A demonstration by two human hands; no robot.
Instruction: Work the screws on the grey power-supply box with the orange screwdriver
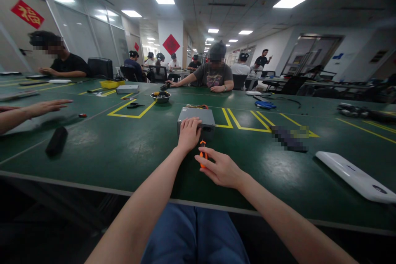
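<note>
A grey metal computer power supply (201,112) sits on the green table in front of me, coloured wires coming out at its back. My left hand (189,134) grips its near top edge, fingers laid over the top. Just in front of the box, my right hand (221,167) holds a screwdriver (203,157) with an orange and black handle between thumb and fingers. The tool stands roughly upright, its tip end pointing at the near face of the box. Whether the tip touches the box I cannot tell.
Yellow tape lines mark the green table (148,140). A metal bowl (161,97) of small items stands behind left. A black cylinder-like object (56,141) lies left, a white device (355,176) right. Blue gloves (265,104) lie farther back. Another person's hand (46,108) reaches in from the left.
</note>
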